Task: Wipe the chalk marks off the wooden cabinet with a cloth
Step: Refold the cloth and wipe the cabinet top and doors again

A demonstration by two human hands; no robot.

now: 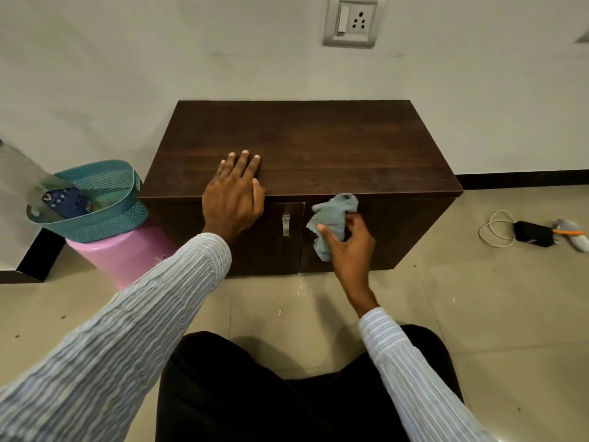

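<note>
A low dark wooden cabinet (334, 148) stands against the wall, with two front doors and a metal handle (286, 224). My left hand (234, 194) lies flat on the top's front edge, fingers spread, holding nothing. My right hand (349, 247) grips a crumpled grey-blue cloth (333, 218) against the upper part of the right door. No chalk marks stand out on the top or on the visible door surfaces.
Left of the cabinet a pink bucket (127, 253) carries a teal basket (95, 199) with a dark blue object inside. On the tiled floor to the right lie a black adapter (534, 233) and a white cable (495, 229). A wall socket (352, 20) sits above.
</note>
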